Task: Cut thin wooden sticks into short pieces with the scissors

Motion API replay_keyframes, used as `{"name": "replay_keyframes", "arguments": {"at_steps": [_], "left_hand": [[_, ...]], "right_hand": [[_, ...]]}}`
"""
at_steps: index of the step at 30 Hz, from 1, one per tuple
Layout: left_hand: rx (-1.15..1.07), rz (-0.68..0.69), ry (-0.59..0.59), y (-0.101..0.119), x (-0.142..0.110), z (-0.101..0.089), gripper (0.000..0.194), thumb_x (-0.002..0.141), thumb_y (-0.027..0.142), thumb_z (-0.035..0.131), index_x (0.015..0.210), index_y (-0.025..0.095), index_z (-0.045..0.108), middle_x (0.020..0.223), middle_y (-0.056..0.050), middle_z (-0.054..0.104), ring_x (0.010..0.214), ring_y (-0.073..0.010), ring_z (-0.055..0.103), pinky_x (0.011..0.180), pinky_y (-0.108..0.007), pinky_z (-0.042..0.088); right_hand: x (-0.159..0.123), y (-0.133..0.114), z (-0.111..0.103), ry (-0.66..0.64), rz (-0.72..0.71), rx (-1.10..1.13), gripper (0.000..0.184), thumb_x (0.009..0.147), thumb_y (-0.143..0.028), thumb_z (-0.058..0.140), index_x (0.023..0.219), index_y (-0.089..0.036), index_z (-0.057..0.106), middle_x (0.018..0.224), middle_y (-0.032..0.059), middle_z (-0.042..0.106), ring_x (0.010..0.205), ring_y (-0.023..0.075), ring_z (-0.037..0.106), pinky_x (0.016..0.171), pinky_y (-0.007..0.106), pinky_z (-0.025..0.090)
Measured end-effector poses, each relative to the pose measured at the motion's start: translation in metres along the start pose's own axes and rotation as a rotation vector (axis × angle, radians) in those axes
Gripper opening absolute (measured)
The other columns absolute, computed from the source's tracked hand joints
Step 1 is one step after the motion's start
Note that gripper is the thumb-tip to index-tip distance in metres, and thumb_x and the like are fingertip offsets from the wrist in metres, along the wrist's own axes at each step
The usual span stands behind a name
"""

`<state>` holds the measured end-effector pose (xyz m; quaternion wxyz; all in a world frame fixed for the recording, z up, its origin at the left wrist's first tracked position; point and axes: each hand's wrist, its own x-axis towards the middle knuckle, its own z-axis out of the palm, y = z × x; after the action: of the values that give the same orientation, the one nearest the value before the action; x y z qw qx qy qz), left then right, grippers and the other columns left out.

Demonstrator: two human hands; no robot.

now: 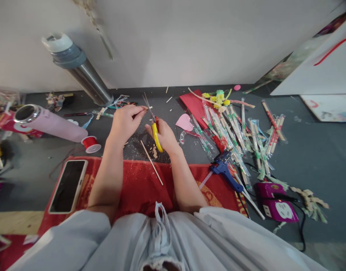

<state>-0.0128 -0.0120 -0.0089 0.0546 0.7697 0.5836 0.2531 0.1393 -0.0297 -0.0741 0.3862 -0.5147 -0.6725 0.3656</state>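
Note:
My right hand (165,136) is closed round the yellow handles of a pair of scissors (156,137). The blades point away from me and stand slightly apart. Thumb and fingertips of my left hand (127,122) are pinched together just left of the blades. A small pale piece (150,108) shows at those fingertips, close to the blades; its exact kind is too small to tell. Below the hands, a thin wooden stick (152,162) lies partly on the dark table and partly on the red cloth (146,188). Small cut bits (154,151) and crumbs are scattered under the scissors.
On the left are a steel thermos (89,81), a pink bottle (55,123), a red ribbon spool (91,144) and a phone (68,186). To the right lie several wrapped sticks (226,128), a pink paper heart (185,122), a blue glue gun (226,173) and a purple power strip (274,201).

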Motion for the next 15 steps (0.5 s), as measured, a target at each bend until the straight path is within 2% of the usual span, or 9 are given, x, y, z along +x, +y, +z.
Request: {"name": "replay_keyframes", "arguments": {"at_steps": [8, 15], "left_hand": [[-0.045, 0.016, -0.008, -0.0017, -0.0002, 0.0000, 0.028, 0.093, 0.031, 0.047, 0.089, 0.023, 0.073, 0.095, -0.002, 0.075, 0.091, -0.0177, 0.068, 0.085, -0.030, 0.051], [-0.074, -0.027, -0.057, 0.0028, 0.0007, -0.0017, 0.028, 0.092, 0.030, 0.047, 0.081, 0.021, 0.071, 0.096, -0.003, 0.075, 0.092, -0.0191, 0.067, 0.083, -0.031, 0.052]], "right_hand": [[-0.0010, -0.0007, -0.0003, -0.003, -0.002, -0.014, 0.048, 0.085, -0.070, 0.045, 0.079, -0.023, 0.042, 0.084, 0.0055, 0.056, 0.078, 0.0181, 0.052, 0.079, 0.035, 0.045], [0.0000, 0.0011, -0.0005, -0.001, -0.006, -0.014, 0.046, 0.087, -0.068, 0.045, 0.077, -0.023, 0.043, 0.081, 0.0045, 0.057, 0.076, 0.0177, 0.053, 0.077, 0.033, 0.044]]}}
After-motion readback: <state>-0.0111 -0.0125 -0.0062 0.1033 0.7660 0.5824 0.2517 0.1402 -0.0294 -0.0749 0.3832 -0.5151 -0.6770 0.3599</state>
